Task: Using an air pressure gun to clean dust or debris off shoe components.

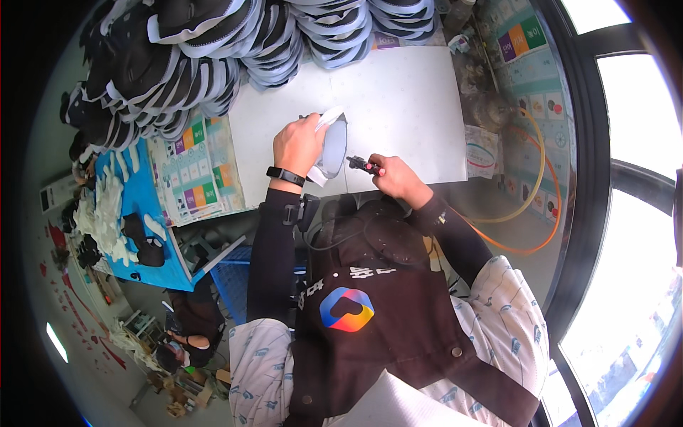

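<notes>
The left hand (299, 146) grips a grey-and-white shoe upper (331, 142) over the near edge of the white worktop (405, 99), its fingers curled shut round the piece's left rim and a black smartwatch (286, 176) on that wrist. The right hand (395, 176) has its fingers closed on a small black hand tool with a red grip (363, 166), whose tip points at the upper's lower right edge; whether it touches cannot be told.

The tool works close to the holding fingers, so a slip could likely nick them or gouge the soft material. The upper is held partly off the surface, so it might flex under pressure and spoil the line.

Both forearms rise from the lower edge, elbows bent, wrists angled inward toward each other. Stacked finished uppers (213, 57) crowd the far left corner, and orange hoses (530, 206) loop past the right edge.
</notes>
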`<action>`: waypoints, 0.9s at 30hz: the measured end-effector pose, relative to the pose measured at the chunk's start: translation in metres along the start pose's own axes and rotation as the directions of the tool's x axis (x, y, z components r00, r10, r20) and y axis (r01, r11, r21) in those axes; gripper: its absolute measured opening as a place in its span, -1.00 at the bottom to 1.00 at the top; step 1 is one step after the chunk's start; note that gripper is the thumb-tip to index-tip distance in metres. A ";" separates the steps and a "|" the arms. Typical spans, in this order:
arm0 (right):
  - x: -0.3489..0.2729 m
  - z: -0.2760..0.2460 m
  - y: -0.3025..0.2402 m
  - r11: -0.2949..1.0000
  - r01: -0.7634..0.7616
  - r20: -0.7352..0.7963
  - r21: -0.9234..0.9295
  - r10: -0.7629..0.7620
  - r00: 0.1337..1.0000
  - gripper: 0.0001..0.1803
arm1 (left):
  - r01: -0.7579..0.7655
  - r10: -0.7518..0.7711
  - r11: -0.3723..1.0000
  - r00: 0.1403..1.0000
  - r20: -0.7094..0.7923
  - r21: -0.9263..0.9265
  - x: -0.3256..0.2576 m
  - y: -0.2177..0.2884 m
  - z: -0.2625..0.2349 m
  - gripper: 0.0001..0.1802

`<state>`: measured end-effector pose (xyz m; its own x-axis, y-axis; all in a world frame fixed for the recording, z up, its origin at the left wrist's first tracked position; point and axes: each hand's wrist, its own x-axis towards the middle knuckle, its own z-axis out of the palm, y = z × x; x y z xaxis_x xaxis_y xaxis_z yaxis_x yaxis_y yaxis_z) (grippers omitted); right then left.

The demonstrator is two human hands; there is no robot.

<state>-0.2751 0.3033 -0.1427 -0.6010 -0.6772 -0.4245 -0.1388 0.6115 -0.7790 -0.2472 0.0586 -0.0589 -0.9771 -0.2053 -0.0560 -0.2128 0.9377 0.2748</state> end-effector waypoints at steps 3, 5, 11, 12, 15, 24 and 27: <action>0.003 -0.008 -0.007 1.000 0.001 -0.093 0.016 0.001 0.996 -0.70 | -0.030 0.029 0.999 0.999 -0.030 -0.021 -0.001 -0.001 0.002 -0.71; 0.004 -0.019 -0.019 0.999 -0.036 -0.209 0.026 0.041 0.977 -0.70 | -0.031 0.030 0.999 0.999 -0.030 -0.021 -0.003 -0.003 0.004 -0.71; -0.002 -0.007 -0.012 0.999 0.041 -0.016 -0.019 -0.042 0.999 -0.67 | -0.024 0.024 1.000 0.999 -0.026 -0.017 -0.008 -0.005 -0.001 -0.71; -0.003 -0.007 -0.016 0.999 0.040 -0.027 -0.004 -0.040 0.999 -0.66 | -0.029 0.028 0.999 0.999 -0.033 -0.027 -0.011 -0.007 -0.001 -0.71; -0.001 -0.015 -0.025 0.999 -0.041 -0.139 -0.017 0.038 0.990 -0.66 | -0.027 0.026 0.999 0.999 -0.037 -0.037 -0.020 -0.008 -0.002 -0.70; -0.002 -0.005 -0.024 1.000 0.015 -0.155 -0.006 -0.015 0.988 -0.66 | 0.011 -0.025 0.993 0.993 -0.117 -0.116 -0.044 -0.020 -0.006 -0.69; 0.000 -0.003 -0.025 0.996 0.062 0.003 -0.060 -0.062 0.998 -0.67 | 0.027 -0.040 0.992 0.993 -0.108 -0.119 -0.046 -0.022 -0.005 -0.69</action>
<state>-0.2738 0.2893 -0.1218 -0.5887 -0.7149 -0.3772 -0.2227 0.5920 -0.7745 -0.1978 0.0456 -0.0575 -0.9617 -0.2715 0.0372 -0.2368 0.8917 0.3858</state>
